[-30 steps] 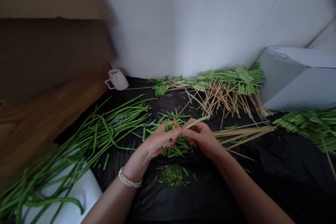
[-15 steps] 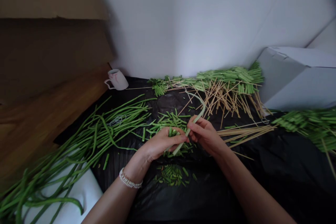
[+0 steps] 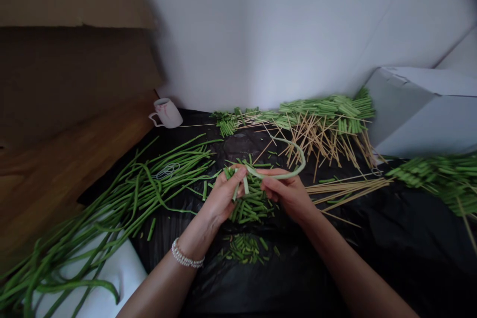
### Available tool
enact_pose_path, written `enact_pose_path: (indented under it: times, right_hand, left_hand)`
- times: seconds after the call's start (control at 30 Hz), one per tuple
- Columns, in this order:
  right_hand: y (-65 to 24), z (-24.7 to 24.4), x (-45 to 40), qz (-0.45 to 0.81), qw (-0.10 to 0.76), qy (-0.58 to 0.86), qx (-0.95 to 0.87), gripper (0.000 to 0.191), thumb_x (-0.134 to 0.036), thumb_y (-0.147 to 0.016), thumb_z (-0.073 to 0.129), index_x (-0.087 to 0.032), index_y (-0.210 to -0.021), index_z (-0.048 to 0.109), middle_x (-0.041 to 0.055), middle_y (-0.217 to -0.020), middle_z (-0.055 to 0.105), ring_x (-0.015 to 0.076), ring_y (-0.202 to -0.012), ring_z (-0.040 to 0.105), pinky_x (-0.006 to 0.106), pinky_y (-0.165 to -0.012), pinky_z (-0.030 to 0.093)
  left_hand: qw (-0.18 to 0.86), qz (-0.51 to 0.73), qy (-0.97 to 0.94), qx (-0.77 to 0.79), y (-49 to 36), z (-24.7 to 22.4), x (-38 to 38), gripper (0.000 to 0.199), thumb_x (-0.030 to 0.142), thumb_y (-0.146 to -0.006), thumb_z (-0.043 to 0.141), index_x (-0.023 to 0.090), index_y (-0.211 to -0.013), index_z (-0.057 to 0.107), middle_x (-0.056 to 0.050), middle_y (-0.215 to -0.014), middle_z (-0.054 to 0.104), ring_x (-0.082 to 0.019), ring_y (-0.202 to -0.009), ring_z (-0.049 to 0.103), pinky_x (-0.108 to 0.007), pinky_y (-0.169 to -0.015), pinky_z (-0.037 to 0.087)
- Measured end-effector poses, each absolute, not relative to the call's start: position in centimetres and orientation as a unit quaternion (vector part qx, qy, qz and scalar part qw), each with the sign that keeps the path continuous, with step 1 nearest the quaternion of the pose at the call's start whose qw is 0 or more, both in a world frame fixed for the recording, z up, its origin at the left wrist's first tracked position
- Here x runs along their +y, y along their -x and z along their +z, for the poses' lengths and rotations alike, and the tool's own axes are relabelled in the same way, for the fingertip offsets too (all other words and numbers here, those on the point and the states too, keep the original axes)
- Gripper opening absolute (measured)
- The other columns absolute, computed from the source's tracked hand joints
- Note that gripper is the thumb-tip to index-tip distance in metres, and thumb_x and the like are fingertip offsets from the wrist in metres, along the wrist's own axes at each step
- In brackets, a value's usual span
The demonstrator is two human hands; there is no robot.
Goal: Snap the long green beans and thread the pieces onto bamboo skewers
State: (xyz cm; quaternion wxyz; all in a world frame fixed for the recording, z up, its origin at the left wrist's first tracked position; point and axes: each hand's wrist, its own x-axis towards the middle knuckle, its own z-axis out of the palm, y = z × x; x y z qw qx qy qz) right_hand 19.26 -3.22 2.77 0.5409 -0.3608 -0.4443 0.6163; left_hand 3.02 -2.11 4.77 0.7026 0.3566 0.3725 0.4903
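Note:
My left hand (image 3: 224,193), with a beaded bracelet on its wrist, is closed on several short cut bean pieces (image 3: 245,185). A pale long bean (image 3: 301,159) is pinched in my right hand (image 3: 280,188); it curves up and back over the black sheet, and its near end reaches my left fingers. Beneath both hands lies a pile of cut green pieces (image 3: 250,208). Closer to me is a small heap of shorter bits (image 3: 244,249).
Long uncut beans (image 3: 141,189) spread over the left side. A mug (image 3: 166,113) stands at the back left. Wooden skewers (image 3: 346,188) lie right, near skewered bean bundles (image 3: 328,109) and a white box (image 3: 428,109).
The long bean has swung from nearly upright to a sideways curve bulging right. My left hand has turned, and the cut pieces in it now point downward.

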Motion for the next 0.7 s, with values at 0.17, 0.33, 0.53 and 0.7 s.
enact_pose_path:
  times: [0.17,0.33,0.53,0.7]
  right_hand:
    - [-19.2,2.9,-3.3,0.643,0.544,0.348,-0.412,0.021,-0.038,-0.076,0.074,-0.022,-0.089,0.076,-0.0018,-0.061,0.059,0.0071,-0.05,0.045,0.02,-0.043,0.029]
    - [-19.8,3.1,-2.9,0.653,0.561,0.336,-0.383,0.025,-0.044,-0.076,0.073,-0.019,-0.076,0.072,-0.0034,-0.055,0.053,0.0064,-0.046,0.04,0.019,-0.041,0.025]
    - [-19.4,2.5,-3.3,0.632,0.517,0.361,-0.45,0.026,-0.044,-0.077,0.073,-0.018,-0.073,0.071,-0.0029,-0.054,0.056,0.0067,-0.047,0.043,0.02,-0.043,0.029]
    - [-19.1,2.5,-3.3,0.613,0.51,0.386,-0.465,0.026,-0.042,-0.073,0.077,-0.018,-0.071,0.071,-0.0029,-0.054,0.057,0.0066,-0.047,0.045,0.02,-0.043,0.03]
  left_hand:
    - [0.793,0.477,-0.256,0.278,-2.4,5.5,-1.6,0.034,0.028,-0.076,0.073,0.016,-0.066,0.044,0.007,-0.057,0.038,-0.001,-0.042,0.029,-0.012,-0.036,0.023]
    - [0.818,0.487,-0.195,0.236,-1.4,6.1,-0.9,0.032,0.023,-0.08,0.069,0.017,-0.068,0.039,0.007,-0.061,0.037,-0.001,-0.043,0.031,-0.01,-0.035,0.023]
    - [0.748,0.416,-0.378,0.354,-2.0,5.1,-1.9,0.04,0.04,-0.069,0.08,0.016,-0.072,0.049,0.007,-0.056,0.045,-0.004,-0.045,0.038,-0.014,-0.04,0.028]
    - [0.707,0.332,-0.476,0.404,-2.2,4.4,-2.4,0.041,0.041,-0.063,0.084,0.015,-0.082,0.059,0.004,-0.062,0.057,-0.006,-0.05,0.047,-0.017,-0.045,0.032]
